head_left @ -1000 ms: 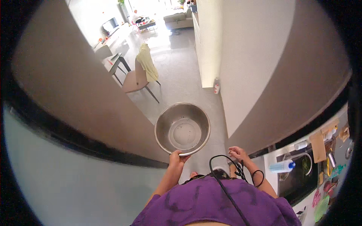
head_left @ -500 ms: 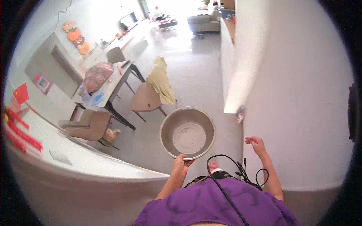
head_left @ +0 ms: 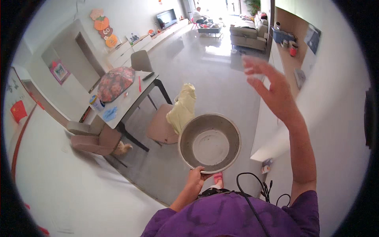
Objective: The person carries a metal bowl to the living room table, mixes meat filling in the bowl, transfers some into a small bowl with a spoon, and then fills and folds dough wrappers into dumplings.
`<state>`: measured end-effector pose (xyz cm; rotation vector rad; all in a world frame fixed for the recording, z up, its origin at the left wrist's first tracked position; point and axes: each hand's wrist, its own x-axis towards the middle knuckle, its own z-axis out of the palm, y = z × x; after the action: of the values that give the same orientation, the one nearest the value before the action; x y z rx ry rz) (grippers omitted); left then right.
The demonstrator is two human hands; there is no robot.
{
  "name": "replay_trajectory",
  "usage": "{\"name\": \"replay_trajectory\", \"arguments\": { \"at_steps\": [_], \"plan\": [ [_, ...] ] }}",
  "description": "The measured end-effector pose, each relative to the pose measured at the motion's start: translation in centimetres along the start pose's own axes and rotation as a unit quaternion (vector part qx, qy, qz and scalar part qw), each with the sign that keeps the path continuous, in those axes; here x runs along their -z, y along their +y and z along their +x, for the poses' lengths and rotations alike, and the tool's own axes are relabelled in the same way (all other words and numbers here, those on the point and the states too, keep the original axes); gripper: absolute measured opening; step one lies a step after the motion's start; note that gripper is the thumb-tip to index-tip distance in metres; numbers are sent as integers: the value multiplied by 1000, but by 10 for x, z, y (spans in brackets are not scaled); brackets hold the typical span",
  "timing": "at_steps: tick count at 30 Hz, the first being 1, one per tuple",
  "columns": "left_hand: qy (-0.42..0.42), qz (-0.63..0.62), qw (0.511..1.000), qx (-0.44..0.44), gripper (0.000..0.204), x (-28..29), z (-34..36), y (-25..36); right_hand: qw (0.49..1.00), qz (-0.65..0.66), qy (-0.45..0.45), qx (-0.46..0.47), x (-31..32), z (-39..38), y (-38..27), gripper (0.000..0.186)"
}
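Cable: The black cable (head_left: 252,201) hung in loops by the purple shirt (head_left: 237,217), right of the basin; a good hold kept the rim out of those loops.
Left hand: The left hand (head_left: 195,180) gripped the near rim, thumb over the edge and the other fingers below it, mostly hidden.
Basin: The metal basin (head_left: 210,147) was in front of the body, its mouth up, with dark specks on the inner wall. Held at one edge, its weight probably pulled on the wrist, so a firm thumb and a steady forearm seemed the best way to keep it level.
Foot: A foot in pink footwear (head_left: 218,178) showed just below the rim; the basin hid the floor ahead of it, so a slightly lower or more sideways hold would likely have given a better view.
Right hand: The right hand (head_left: 272,89) was raised and empty, fingers apart, a little blurred, well apart from the basin; it was free to steady the far side if the basin tipped.
Bottle: A bottle (head_left: 267,166) stood by the wall end on the right.
Chair: The chair (head_left: 162,124) with a pale yellow cloth (head_left: 183,108) lay beyond the left rim, the rim overlapping the cloth in view; whether they touched could not be told. Room on that side mattered most.
Table: The table (head_left: 134,97) bore a patterned dome cover (head_left: 116,83).
Sofa: The sofa (head_left: 248,37) stood far back.
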<state>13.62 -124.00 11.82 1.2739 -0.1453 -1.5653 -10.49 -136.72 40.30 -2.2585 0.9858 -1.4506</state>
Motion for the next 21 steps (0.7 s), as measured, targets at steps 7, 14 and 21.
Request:
{"name": "replay_trajectory", "arguments": {
  "at_steps": [7,14,21],
  "plan": [
    [-22,-39,998,33,44,-86,149,63,986,-111,-3,127,-13,138,37,49],
    [-12,-32,998,53,26,-164,297,120,958,-118,-39,259,-13,242,133,61],
    [11,8,994,104,30,-240,463,148,980,-110,-8,166,10,324,328,61]
  ]
}}
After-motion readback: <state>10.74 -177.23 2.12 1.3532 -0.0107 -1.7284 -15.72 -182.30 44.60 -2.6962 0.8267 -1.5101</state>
